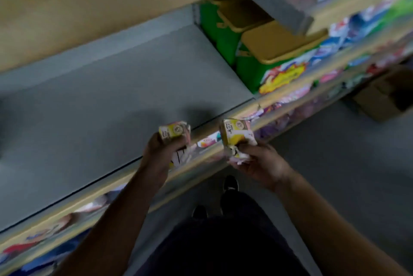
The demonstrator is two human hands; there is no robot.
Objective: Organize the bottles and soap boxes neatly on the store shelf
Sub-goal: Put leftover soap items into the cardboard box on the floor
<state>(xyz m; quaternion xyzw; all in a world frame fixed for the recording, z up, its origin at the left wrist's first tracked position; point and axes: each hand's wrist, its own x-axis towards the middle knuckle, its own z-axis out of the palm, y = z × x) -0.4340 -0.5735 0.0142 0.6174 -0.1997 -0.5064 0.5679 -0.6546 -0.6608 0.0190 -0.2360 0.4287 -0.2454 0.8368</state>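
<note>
Closest to you are your own dark trousers (223,242) and shoes (230,183) on the floor, with both forearms reaching up and away from them toward the shelf.

Your left hand (159,149) is curled round a small yellow soap box (173,131), with what looks like more packets bunched under it; blur makes the count unclear. Your right hand (260,161) grips a second yellow soap box (234,134) the same way, with crumpled wrapper edges showing below its fingers. Both boxes stand roughly on end, long axis pointing away from your wrists and toward the shelf, printed faces up toward the camera.

What matters is where each box sits against the shelf's front lip (125,180). The left box already hangs over the bare grey shelf board (100,97), just past the lip, so it looks like the one to set down first: a short drop forward and down. The right box is above the lip itself, not yet over the board, and needs to travel forward and a little left.

The open stretch of board lies ahead and to your left. The green tubs with gold lids (263,52) fill the right end, well apart from both hands. Judging by that, lay the boxes flat and square to the lip, side by side, away from the tubs.
</note>
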